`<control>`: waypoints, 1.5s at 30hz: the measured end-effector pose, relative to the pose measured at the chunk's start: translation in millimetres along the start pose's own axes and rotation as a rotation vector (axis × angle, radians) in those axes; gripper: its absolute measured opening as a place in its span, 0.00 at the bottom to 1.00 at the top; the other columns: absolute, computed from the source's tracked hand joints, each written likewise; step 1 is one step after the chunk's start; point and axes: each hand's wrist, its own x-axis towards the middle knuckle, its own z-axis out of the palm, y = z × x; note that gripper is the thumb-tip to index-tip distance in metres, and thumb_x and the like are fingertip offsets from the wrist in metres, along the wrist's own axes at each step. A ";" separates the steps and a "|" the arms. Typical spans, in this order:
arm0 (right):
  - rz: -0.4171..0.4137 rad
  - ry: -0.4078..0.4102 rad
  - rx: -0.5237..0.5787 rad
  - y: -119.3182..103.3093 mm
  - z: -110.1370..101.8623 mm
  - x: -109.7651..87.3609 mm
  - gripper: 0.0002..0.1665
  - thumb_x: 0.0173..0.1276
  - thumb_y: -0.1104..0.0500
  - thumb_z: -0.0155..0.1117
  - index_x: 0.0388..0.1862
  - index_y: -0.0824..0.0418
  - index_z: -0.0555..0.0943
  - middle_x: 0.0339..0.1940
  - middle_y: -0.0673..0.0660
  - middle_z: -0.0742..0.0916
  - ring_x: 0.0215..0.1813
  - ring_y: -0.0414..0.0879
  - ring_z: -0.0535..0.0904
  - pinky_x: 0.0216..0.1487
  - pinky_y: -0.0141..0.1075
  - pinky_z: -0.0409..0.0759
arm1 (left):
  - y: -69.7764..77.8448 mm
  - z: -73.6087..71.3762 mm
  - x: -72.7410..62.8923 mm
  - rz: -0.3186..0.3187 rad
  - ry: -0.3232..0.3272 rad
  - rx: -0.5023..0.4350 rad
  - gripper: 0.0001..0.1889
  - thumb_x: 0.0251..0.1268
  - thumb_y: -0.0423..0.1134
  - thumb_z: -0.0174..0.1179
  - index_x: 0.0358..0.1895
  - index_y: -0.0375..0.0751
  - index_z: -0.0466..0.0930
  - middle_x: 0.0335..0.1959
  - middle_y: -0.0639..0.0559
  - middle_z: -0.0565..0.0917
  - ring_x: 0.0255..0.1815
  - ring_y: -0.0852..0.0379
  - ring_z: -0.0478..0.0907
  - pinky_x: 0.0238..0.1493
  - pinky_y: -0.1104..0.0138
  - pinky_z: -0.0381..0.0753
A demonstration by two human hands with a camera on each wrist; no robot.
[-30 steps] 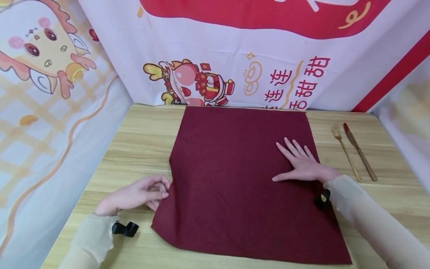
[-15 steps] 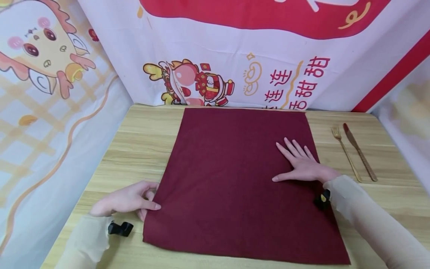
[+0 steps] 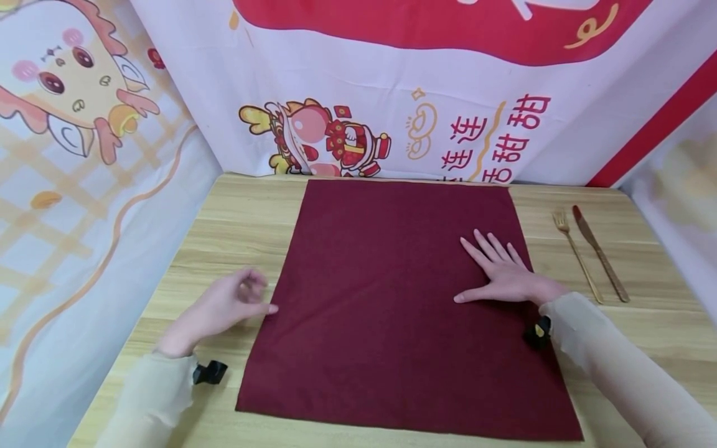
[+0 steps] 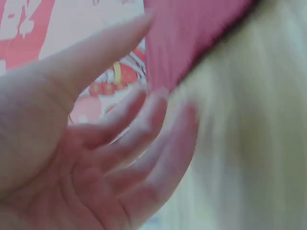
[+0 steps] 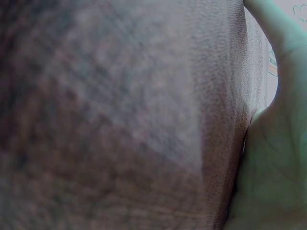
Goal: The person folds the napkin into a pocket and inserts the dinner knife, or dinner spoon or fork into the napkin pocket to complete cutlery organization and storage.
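A dark red cloth (image 3: 381, 348) lies spread on the wooden table, nearly flat, with a faint diagonal crease in its left half. At its left edge hovers my left hand (image 3: 226, 305), thumb apart from loosely bent fingers. The left wrist view shows nothing between that thumb and the fingers (image 4: 163, 163), with the cloth (image 4: 192, 38) beyond them. Toward the right edge, my right hand (image 3: 501, 277) rests on the cloth with fingers spread. Close up in the right wrist view, the cloth (image 5: 120, 96) fills most of the picture beside the palm.
A gold fork (image 3: 577, 255) and a gold knife (image 3: 600, 254) lie side by side on the table (image 3: 224, 242), right of the cloth. Printed fabric (image 3: 392, 81) hangs along the table's far edge, and another patterned sheet (image 3: 84, 186) hangs at the left.
My left hand pulled the cloth's near left part outward, straightening the folded edge and corner, then let go and rose away from the corner. My right hand stayed in place.
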 end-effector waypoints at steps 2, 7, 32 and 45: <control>-0.001 0.000 0.001 -1.0 -0.4 -0.9 0.75 0.50 0.18 0.67 0.85 0.39 0.36 0.84 0.52 0.36 0.82 0.57 0.26 0.74 0.63 0.26 | 8.7 6.7 11.3 0.062 0.050 0.070 0.36 0.54 0.53 0.79 0.61 0.37 0.77 0.54 0.44 0.82 0.54 0.45 0.79 0.56 0.50 0.78; -0.021 0.009 0.019 -4.9 -2.1 -3.4 0.75 0.51 0.19 0.67 0.85 0.40 0.36 0.84 0.54 0.36 0.81 0.58 0.25 0.73 0.63 0.25 | 26.3 33.0 36.8 0.209 -0.043 0.188 0.49 0.53 0.55 0.78 0.76 0.39 0.66 0.76 0.37 0.64 0.75 0.39 0.61 0.70 0.44 0.63; -0.028 0.018 0.007 -28.6 -8.2 -21.3 0.76 0.51 0.20 0.69 0.86 0.47 0.40 0.84 0.60 0.40 0.81 0.64 0.30 0.72 0.67 0.28 | 45.5 52.5 26.8 0.215 -0.214 0.400 0.49 0.56 0.58 0.75 0.79 0.47 0.62 0.78 0.24 0.49 0.76 0.20 0.42 0.69 0.34 0.56; -0.009 0.081 0.017 -28.9 -10.9 -14.9 0.72 0.55 0.22 0.68 0.86 0.49 0.43 0.84 0.64 0.43 0.81 0.67 0.32 0.73 0.68 0.31 | 50.1 44.3 49.9 0.191 -0.135 0.407 0.54 0.52 0.65 0.74 0.79 0.43 0.62 0.75 0.29 0.60 0.76 0.29 0.55 0.72 0.37 0.54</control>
